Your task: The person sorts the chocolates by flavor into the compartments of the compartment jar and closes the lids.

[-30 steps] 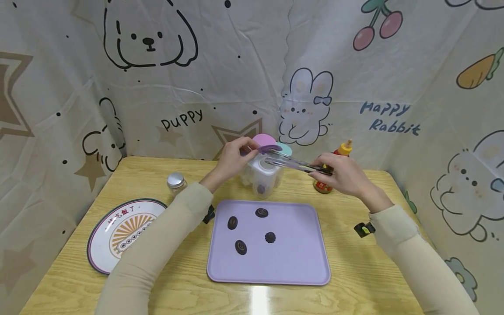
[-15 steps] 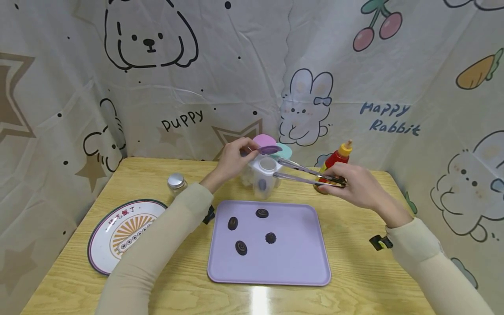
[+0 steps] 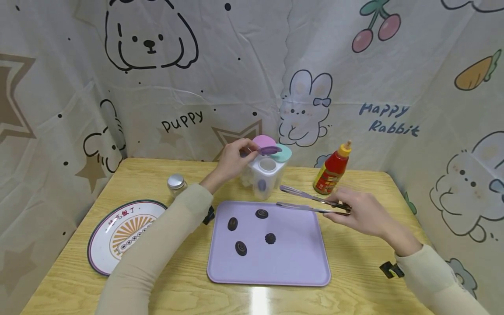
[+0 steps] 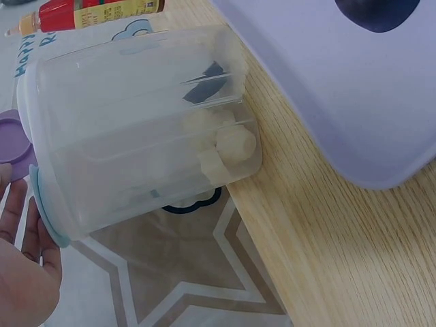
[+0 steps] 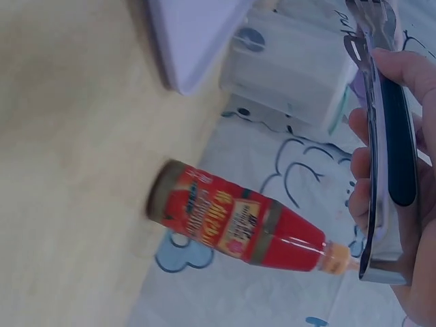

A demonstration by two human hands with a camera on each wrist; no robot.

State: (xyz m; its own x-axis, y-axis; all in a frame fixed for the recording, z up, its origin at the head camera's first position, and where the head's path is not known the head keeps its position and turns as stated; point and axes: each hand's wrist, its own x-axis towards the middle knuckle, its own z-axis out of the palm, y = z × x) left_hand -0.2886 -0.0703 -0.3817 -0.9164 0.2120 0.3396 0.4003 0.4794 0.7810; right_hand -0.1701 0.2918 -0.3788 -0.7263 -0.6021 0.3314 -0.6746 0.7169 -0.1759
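My left hand [image 3: 232, 157] pinches the raised purple lid [image 3: 269, 150] of a clear plastic storage container [image 3: 281, 173]. Below that lid its round opening [image 3: 267, 164] is uncovered. A dark piece [image 4: 206, 83] lies inside one compartment, pale lumps [image 4: 235, 143] in another. My right hand [image 3: 362, 214] holds metal tongs [image 5: 398, 143] with dark grips. Their arms stand apart with nothing between them, tips over the far right of the lilac tray [image 3: 291, 267]. On the tray lie several dark chocolates, among them swirled ovals [image 3: 241, 248] and a small ridged round one [image 3: 270, 238].
A red sauce bottle [image 3: 332, 173] with a yellow cap stands behind my right hand. At the left are a silver-lidded glass jar [image 3: 176, 181] and a printed white plate [image 3: 104, 232], partly behind my left sleeve. Pink [image 3: 264, 141] and teal lids [image 3: 283, 153] cover other compartments.
My right hand has moved the tongs from over the container's opening right and down toward the tray, and their arms have spread apart. My left hand stays at the purple lid.
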